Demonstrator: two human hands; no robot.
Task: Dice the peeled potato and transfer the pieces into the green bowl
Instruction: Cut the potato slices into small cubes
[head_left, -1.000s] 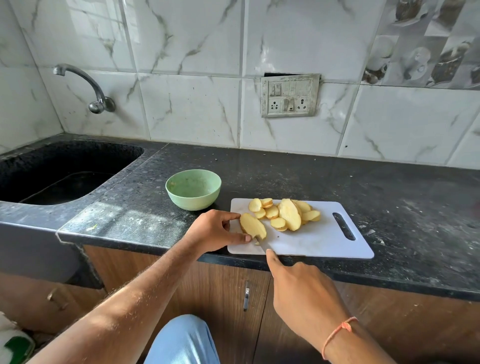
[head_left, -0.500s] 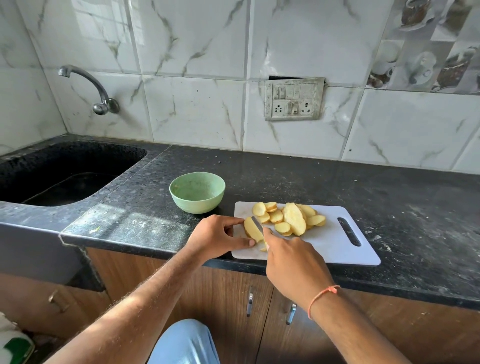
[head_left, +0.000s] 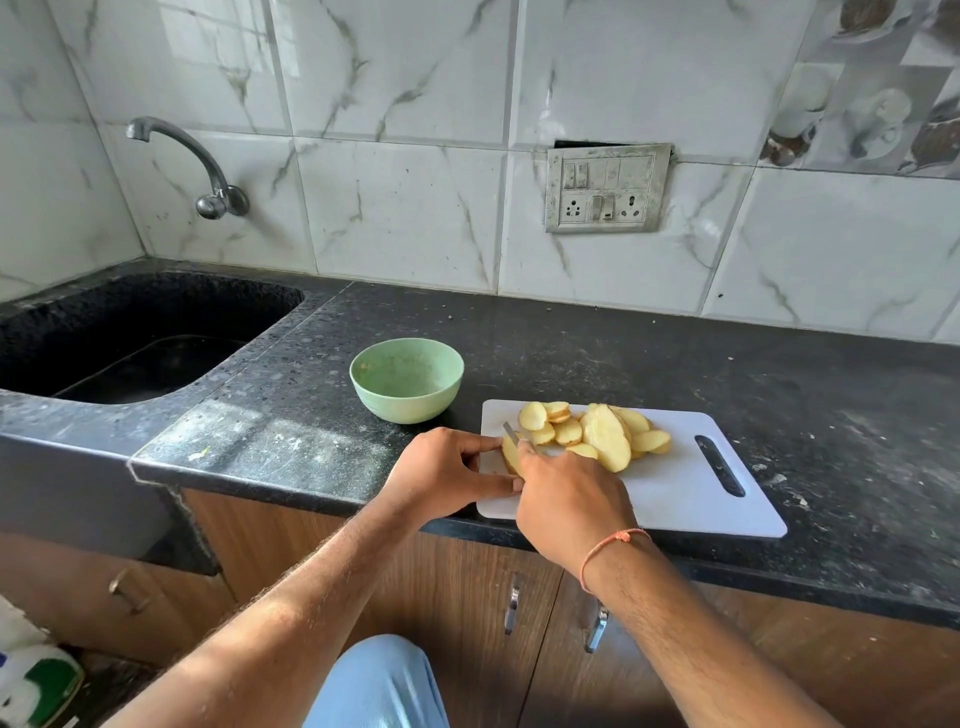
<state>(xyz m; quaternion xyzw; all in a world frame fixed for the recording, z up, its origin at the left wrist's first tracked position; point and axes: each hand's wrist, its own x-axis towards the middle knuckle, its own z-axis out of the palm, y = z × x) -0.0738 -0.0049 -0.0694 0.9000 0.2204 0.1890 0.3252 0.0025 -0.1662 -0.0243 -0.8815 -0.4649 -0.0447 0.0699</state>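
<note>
Black speckled stone forms the counter (head_left: 571, 353), backed by white marbled wall tiles. On it, at the front edge, a white cutting board (head_left: 675, 493) is laid. At the board's left end a potato piece (head_left: 510, 453) is pinched between the thumb and curled fingers of the left hand (head_left: 447, 475), whose forearm is stretched in from the lower left. The right hand (head_left: 569, 501) is closed around a knife (head_left: 511, 433), with the knuckles turned up and an orange thread tied at the wrist; only a short tip of the blade is seen above the potato piece, and the handle is hidden inside the fist. Most of the held piece is covered by both hands, so its shape cannot be made out. Just to the right, a pile of potato slices (head_left: 597, 434) is spread over the middle of the board. A green bowl (head_left: 406, 379) is set on the counter just behind the board's left corner, with nothing but a few specks seen inside. Further left a dark sink (head_left: 130, 332) is sunk under a wall tap (head_left: 208, 171). A switch panel (head_left: 605, 188) is fixed to the tiles behind.
</note>
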